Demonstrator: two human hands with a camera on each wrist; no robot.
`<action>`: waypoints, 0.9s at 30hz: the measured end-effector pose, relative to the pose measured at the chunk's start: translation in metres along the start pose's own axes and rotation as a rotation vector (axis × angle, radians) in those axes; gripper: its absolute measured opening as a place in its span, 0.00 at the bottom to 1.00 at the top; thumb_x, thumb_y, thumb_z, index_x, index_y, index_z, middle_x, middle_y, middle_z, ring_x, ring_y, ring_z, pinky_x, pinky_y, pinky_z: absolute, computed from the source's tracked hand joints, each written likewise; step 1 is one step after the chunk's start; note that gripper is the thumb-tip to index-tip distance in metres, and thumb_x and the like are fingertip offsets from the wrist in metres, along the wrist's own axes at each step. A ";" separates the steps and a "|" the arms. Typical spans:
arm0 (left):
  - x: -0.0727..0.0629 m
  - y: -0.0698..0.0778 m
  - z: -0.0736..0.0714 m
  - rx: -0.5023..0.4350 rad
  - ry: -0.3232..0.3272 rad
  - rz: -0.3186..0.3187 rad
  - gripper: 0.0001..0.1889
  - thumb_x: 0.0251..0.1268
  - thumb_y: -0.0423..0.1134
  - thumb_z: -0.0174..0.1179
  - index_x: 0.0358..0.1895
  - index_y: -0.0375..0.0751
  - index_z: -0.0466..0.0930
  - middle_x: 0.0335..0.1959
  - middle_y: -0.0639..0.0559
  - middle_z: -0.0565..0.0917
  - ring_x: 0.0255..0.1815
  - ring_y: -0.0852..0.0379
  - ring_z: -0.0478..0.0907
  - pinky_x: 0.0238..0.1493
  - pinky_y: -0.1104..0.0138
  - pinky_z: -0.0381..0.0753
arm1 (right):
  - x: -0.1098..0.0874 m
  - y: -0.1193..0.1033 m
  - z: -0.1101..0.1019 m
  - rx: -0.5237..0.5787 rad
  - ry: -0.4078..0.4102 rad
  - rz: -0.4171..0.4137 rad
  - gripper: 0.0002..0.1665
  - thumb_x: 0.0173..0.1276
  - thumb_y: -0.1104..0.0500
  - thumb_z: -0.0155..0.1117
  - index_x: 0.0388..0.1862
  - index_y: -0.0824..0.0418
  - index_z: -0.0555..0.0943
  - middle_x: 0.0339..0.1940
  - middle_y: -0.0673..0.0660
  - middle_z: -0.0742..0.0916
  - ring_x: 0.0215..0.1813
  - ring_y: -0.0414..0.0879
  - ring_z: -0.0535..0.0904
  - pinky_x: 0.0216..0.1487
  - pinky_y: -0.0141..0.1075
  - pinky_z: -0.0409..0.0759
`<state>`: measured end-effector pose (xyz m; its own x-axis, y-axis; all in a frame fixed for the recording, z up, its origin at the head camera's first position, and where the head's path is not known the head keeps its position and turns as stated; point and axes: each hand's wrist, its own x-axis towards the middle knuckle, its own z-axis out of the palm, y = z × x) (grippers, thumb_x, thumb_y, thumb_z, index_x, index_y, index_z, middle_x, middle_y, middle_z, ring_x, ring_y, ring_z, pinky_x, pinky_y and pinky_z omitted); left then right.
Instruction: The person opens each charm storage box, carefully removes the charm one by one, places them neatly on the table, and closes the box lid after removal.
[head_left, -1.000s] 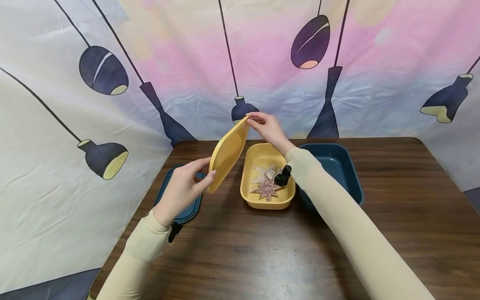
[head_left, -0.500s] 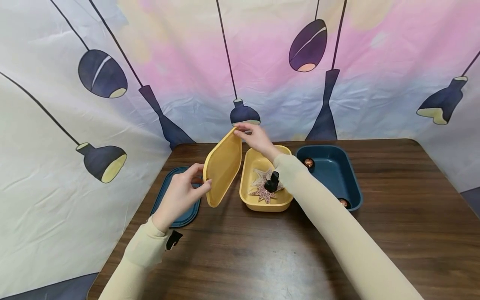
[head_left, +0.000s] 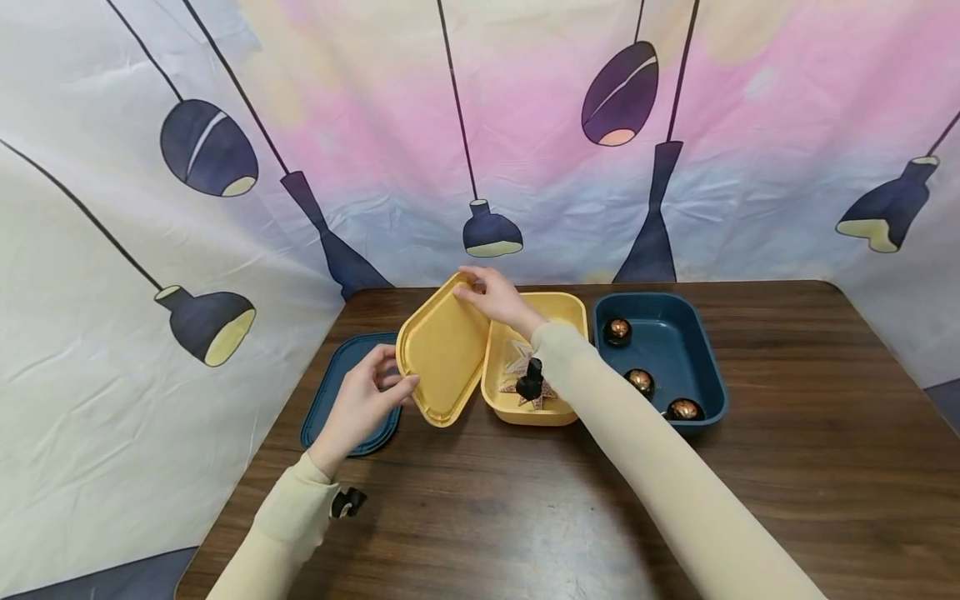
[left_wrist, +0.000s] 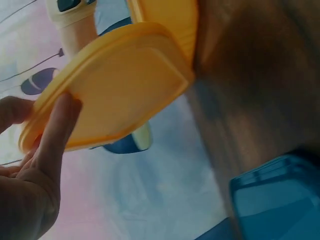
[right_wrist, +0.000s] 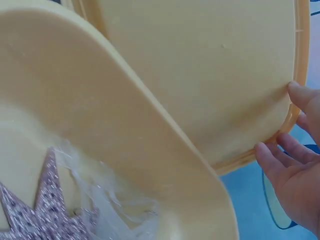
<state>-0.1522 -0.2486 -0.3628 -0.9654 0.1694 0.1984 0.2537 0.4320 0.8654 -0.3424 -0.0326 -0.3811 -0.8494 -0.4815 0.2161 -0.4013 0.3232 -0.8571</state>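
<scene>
A yellow lid (head_left: 442, 350) is held tilted over the table, its rimmed side toward the head camera. My left hand (head_left: 363, 400) pinches its left edge between thumb and fingers. At the far corner my right hand (head_left: 498, 298) grips the rim. Right beside the lid stands a yellow box (head_left: 562, 310), which the lid's right side overlaps in the head view. Inside the box lie a glittery pink star (right_wrist: 50, 215) and a pale star (head_left: 517, 357). My right wrist and its black camera mount hide part of these.
To the right, a blue box (head_left: 663, 342) holds 3 shiny dark copper-coloured balls (head_left: 640, 382). A blue lid (head_left: 337, 371) lies flat on the wooden table (head_left: 480, 508), partly behind my left hand. A printed cloth (head_left: 540, 108) hangs along the table's far edge.
Both hands have brought the yellow lid lower and left, turning its rimmed side toward the head camera. My right forearm has shifted left, uncovering the balls in the blue box.
</scene>
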 end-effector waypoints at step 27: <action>-0.010 -0.057 -0.021 -0.152 0.074 -0.311 0.19 0.65 0.26 0.62 0.55 0.25 0.68 0.48 0.36 0.83 0.39 0.56 0.86 0.40 0.57 0.87 | 0.005 0.003 0.047 -0.309 -0.132 0.072 0.38 0.72 0.62 0.63 0.78 0.67 0.62 0.78 0.64 0.66 0.78 0.55 0.60 0.77 0.41 0.57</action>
<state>-0.1582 -0.2936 -0.4049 -0.9982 -0.0166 -0.0580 -0.0602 0.3149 0.9472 -0.3314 -0.0719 -0.4042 -0.8356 -0.5434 0.0801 -0.4438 0.5821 -0.6813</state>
